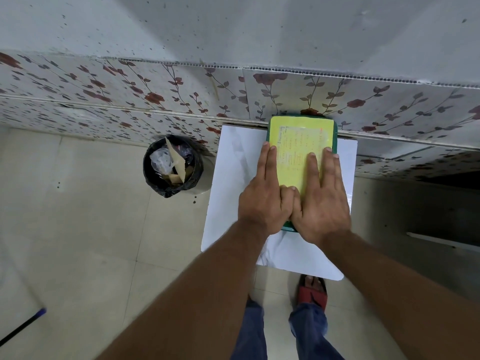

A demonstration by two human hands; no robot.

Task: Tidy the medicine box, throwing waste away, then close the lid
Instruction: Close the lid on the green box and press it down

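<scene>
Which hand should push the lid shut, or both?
Probably both, though the right hand is slightly better placed: it lies further over the yellow lid of the green box, while the left hand sits at its left edge.

Both forearms are seen bare, with no sleeve, watch or ring visible on the left hand (262,201) or the right hand (320,203). The fingernails are kept short. Blue denim trousers (307,331) are worn, creased at the shins, below the near edge of the white table (228,178). A red sandal (313,294) with dark straps (toes left uncovered) is worn on the right foot; the left foot is hidden beneath the left arm.
</scene>
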